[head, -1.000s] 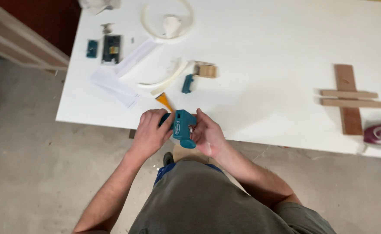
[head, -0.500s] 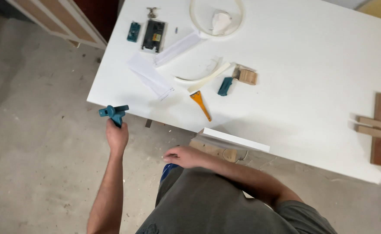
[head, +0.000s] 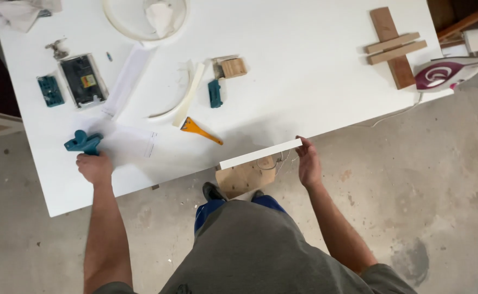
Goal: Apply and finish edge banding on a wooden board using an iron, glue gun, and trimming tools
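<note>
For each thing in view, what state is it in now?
Left hand: closed around the blue tool.
Blue tool: held over the white table.
Right hand: touches the strip's end.
White strip: at the table edge, flat.
Iron: on its side, at the table's corner.
Orange scraper: lying flat.

White table [head: 315, 98] with orange scraper [head: 199, 130]
</note>
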